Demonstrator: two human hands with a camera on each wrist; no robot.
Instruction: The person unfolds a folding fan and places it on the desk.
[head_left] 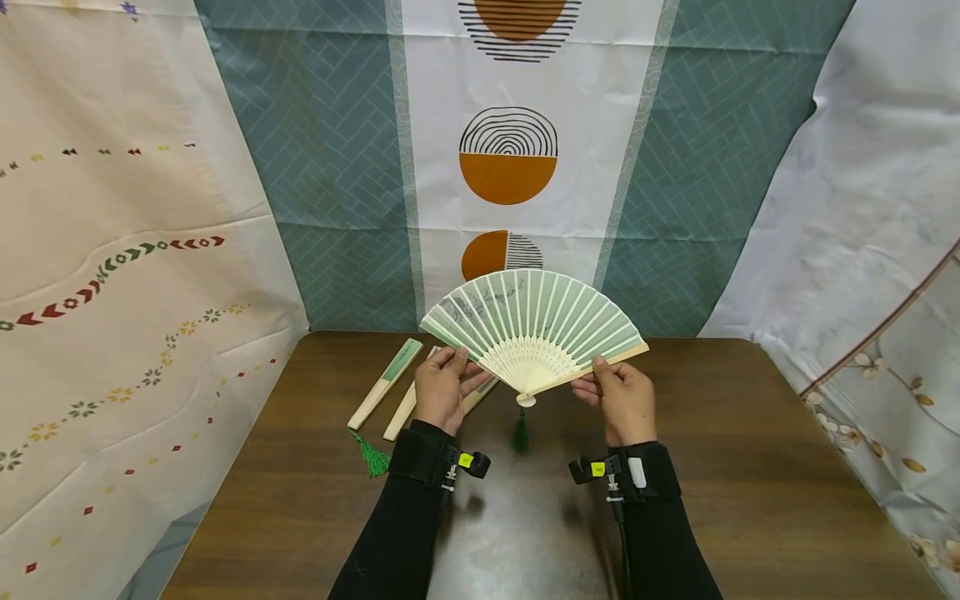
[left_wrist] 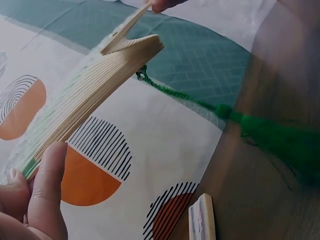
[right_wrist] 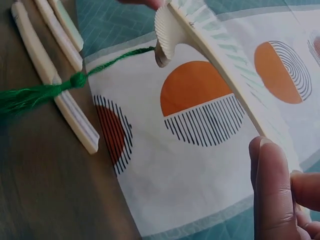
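A pale green folding fan [head_left: 534, 327] with bamboo ribs is spread wide above the brown table [head_left: 750, 467]. My left hand [head_left: 442, 385] pinches its left outer rib. My right hand [head_left: 621, 393] pinches the right outer rib. A green tassel [head_left: 521, 433] hangs from the pivot between my hands. The left wrist view shows the stacked ribs [left_wrist: 85, 95] edge-on with my thumb [left_wrist: 47, 190] against them and the tassel [left_wrist: 280, 140] trailing right. The right wrist view shows the pivot [right_wrist: 167, 35], the tassel [right_wrist: 40, 95] and my fingers [right_wrist: 272, 190] by the rib.
Folded fans [head_left: 386, 382] lie on the table left of my left hand, one with a green tassel [head_left: 371, 457]; the right wrist view shows them too [right_wrist: 55, 75]. Patterned cloth [head_left: 510, 158] hangs behind and to both sides. Bare table stretches to the right and front.
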